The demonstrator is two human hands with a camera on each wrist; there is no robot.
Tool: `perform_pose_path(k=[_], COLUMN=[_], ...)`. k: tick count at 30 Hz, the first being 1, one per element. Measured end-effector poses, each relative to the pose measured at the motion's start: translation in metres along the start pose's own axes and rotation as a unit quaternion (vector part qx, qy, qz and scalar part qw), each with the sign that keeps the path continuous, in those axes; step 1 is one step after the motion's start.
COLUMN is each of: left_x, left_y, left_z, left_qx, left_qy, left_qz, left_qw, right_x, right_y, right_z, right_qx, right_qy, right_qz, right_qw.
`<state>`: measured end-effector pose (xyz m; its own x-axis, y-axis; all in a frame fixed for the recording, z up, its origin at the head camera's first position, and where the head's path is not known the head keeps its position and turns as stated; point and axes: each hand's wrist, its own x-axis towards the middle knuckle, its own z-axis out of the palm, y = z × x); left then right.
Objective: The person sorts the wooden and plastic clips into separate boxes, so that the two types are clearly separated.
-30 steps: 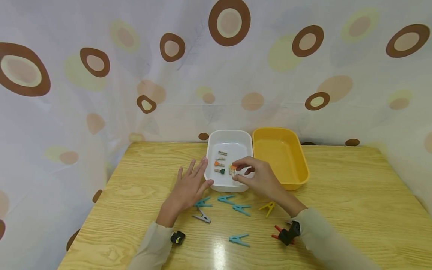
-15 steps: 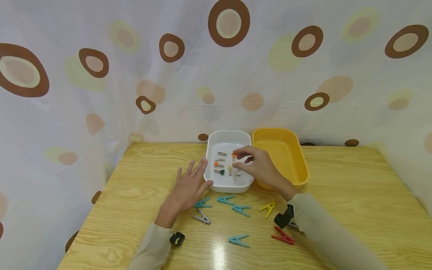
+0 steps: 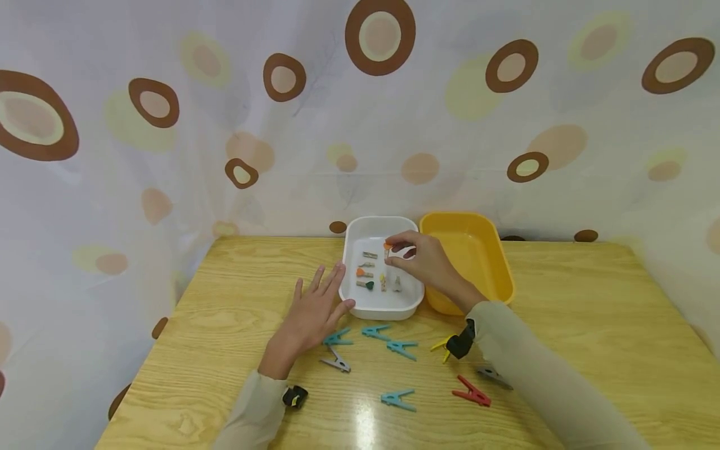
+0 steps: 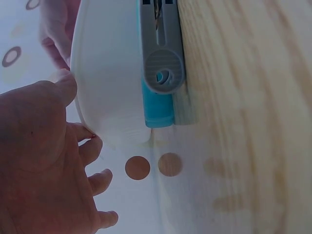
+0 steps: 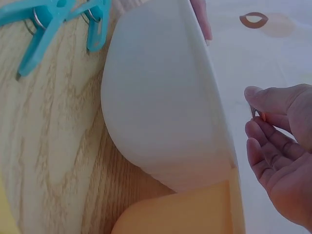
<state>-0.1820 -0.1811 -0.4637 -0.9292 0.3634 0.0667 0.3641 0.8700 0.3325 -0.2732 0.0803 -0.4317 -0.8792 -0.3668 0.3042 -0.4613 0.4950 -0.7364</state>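
Observation:
My right hand point(image 3: 430, 262) pinches a small wooden clothespin point(image 3: 387, 252) with an orange heart on its end, above the white tub point(image 3: 382, 314). In the right wrist view, the thumb and fingers of that hand almost hide the clothespin. My left hand point(image 3: 310, 312) touches the tub's left rim with fingers spread. Inside lie more small wooden clothespins: one with an orange heart point(image 3: 364, 273), one with a dark green heart point(image 3: 365, 285), a plain-looking one point(image 3: 369, 255), a yellow-topped one point(image 3: 383, 282) and a whitish one point(image 3: 397, 284).
A yellow tub point(image 3: 469, 262) stands against the white tub's right side. On the wooden table in front lie several larger plastic clothespins, among them teal point(image 3: 398, 399), grey point(image 3: 336, 360), red point(image 3: 472, 392) and yellow point(image 3: 440, 345) ones. A patterned cloth point(image 3: 315, 137) hangs behind.
My right hand has moved toward the tub's far side with the orange-heart clothespin, uncovering the yellow-topped and whitish ones. The left hand has stayed at the rim.

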Motion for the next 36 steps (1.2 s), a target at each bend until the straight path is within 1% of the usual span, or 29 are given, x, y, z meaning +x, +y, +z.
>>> perform_pose_path(k=[6,19,36], left_x=[0.000,0.001,0.001], left_y=[-0.001,-0.001,-0.002], left_z=[0.000,0.001,0.001], left_qx=[0.003,-0.003,-0.008], left_qy=[0.000,0.006,0.006], left_qz=[0.000,0.004,0.005], left_qw=[1.0000,1.0000,0.9999], right_x=[0.009,0.019,0.021], right_y=[0.007,0.021,0.017], right_z=[0.004,0.015,0.012], right_qx=[-0.007,-0.030,-0.039], right_qy=[-0.006,-0.023,-0.041], right_qz=[0.007,-0.007,-0.001], right_qw=[0.9999,0.9993,0.9984])
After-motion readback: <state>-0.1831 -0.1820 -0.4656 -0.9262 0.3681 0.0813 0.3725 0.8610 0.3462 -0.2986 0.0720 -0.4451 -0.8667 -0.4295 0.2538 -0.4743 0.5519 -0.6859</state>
